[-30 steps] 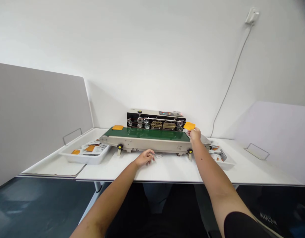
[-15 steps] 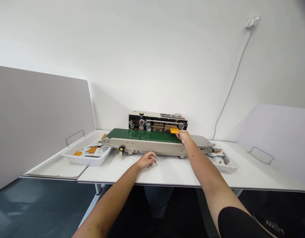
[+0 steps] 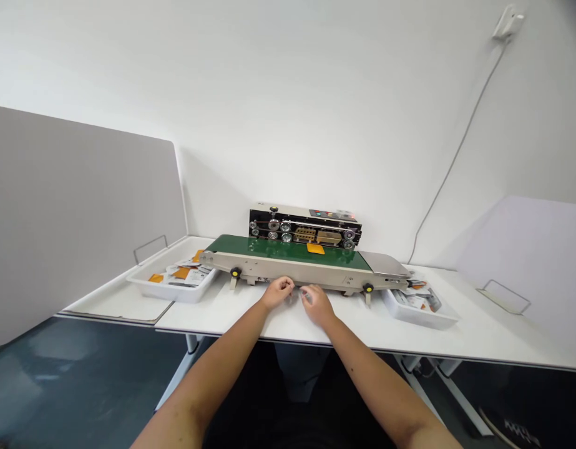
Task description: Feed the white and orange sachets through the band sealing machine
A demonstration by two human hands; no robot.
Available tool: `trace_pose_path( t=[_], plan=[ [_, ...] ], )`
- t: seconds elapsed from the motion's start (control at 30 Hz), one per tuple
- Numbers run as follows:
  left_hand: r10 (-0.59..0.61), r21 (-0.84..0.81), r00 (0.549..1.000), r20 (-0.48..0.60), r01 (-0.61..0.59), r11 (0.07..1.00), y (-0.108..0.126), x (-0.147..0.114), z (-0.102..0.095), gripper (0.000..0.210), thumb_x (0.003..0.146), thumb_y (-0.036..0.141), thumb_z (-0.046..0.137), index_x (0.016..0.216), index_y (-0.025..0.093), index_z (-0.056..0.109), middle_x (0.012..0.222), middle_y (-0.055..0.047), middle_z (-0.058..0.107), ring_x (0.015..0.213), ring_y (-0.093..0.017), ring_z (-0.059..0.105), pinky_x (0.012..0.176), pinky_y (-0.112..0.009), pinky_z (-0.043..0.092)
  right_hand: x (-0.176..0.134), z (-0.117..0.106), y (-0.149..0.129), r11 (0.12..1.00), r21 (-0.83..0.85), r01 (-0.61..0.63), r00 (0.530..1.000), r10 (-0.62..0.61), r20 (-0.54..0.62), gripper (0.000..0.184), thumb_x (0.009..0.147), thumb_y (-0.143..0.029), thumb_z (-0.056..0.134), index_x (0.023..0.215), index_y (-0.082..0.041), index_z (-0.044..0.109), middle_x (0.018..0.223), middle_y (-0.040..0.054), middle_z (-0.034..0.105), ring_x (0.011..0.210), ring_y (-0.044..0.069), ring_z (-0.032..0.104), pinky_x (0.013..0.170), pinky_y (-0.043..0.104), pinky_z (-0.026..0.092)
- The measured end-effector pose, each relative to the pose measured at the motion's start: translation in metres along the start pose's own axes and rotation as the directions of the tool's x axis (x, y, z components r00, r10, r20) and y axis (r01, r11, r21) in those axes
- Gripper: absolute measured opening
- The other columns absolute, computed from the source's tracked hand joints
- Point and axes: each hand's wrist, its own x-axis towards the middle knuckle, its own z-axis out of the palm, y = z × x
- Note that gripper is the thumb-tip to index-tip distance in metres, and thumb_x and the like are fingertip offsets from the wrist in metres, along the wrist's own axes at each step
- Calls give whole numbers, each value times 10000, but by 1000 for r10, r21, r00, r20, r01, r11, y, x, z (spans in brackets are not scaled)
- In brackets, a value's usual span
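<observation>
In front of the band sealing machine (image 3: 306, 226), my left hand (image 3: 278, 293) and my right hand (image 3: 317, 305) are close together over the white table (image 3: 250, 315). The fingers of both are curled into a pinch. Something small and pale shows between them, too blurred to name. An orange packet (image 3: 316, 249) lies on the green conveyor belt (image 3: 269, 251), close to the machine's rollers, and neither hand touches it.
A white bin (image 3: 175, 292) of orange and grey-white packets stands at the belt's left end, another bin (image 3: 423, 317) at its right. Knobbed feet support the conveyor. Grey panels (image 3: 82, 212) flank the table. A power cable (image 3: 456, 153) runs down the wall.
My right hand has let go of the orange packet and come down beside my left hand. The packet has moved left along the belt. The view has shifted slightly.
</observation>
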Motion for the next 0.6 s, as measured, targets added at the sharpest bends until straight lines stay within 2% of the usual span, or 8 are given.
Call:
trace_pose_path(
  t=[0.13, 0.2, 0.3, 0.4, 0.5, 0.6],
  plan=[
    [-2, 23, 1000, -2, 2, 1000, 1, -2, 0, 330, 809, 488, 657, 826, 171, 569, 623, 20, 601, 488, -92, 466, 502, -213, 339, -6, 18, 8, 997, -58, -47, 981, 57, 186, 508, 855, -407, 667, 1320, -216, 595, 1338, 118, 583, 1241, 285, 510, 1069, 412, 390],
    [-10, 29, 1000, -1, 10, 1000, 3, -3, 0, 319, 813, 479, 656, 826, 172, 569, 627, 20, 603, 491, -92, 469, 499, -212, 343, -3, 19, 11, 993, -95, -72, 968, 93, 235, 566, 851, -466, 670, 1348, -213, 575, 1383, 135, 552, 1280, 315, 482, 1089, 448, 361],
    [-23, 42, 1000, -6, 23, 999, 5, -3, 0, 314, 817, 474, 651, 823, 171, 568, 625, 16, 610, 484, -92, 465, 496, -213, 346, -1, 15, 10, 994, -76, -75, 958, 93, 271, 481, 869, -431, 657, 1305, -233, 605, 1324, 116, 593, 1227, 301, 522, 1059, 434, 379],
    [-11, 67, 1000, -6, 12, 998, 5, -4, 1, 309, 810, 468, 658, 817, 171, 574, 621, 15, 602, 521, -104, 500, 524, -215, 368, -4, 12, 5, 1000, 7, -22, 960, 19, 278, 371, 867, -314, 656, 1233, -253, 651, 1237, 81, 628, 1156, 259, 554, 1016, 381, 408],
    [13, 123, 1000, 27, -16, 992, 3, -5, 2, 271, 818, 434, 647, 824, 169, 590, 639, 15, 603, 574, -117, 540, 563, -217, 395, -6, 9, 3, 1000, 9, -28, 969, 25, 245, 394, 834, -291, 692, 1225, -249, 662, 1286, 91, 609, 1195, 273, 528, 1044, 392, 384],
    [22, 200, 998, 64, -34, 979, 1, -7, 3, 215, 837, 387, 618, 847, 172, 606, 675, 13, 616, 592, -124, 554, 580, -225, 409, -5, 9, 3, 998, -11, -56, 963, 56, 263, 389, 833, -317, 706, 1213, -244, 662, 1218, 86, 659, 1142, 281, 562, 1020, 399, 395]
  ],
)
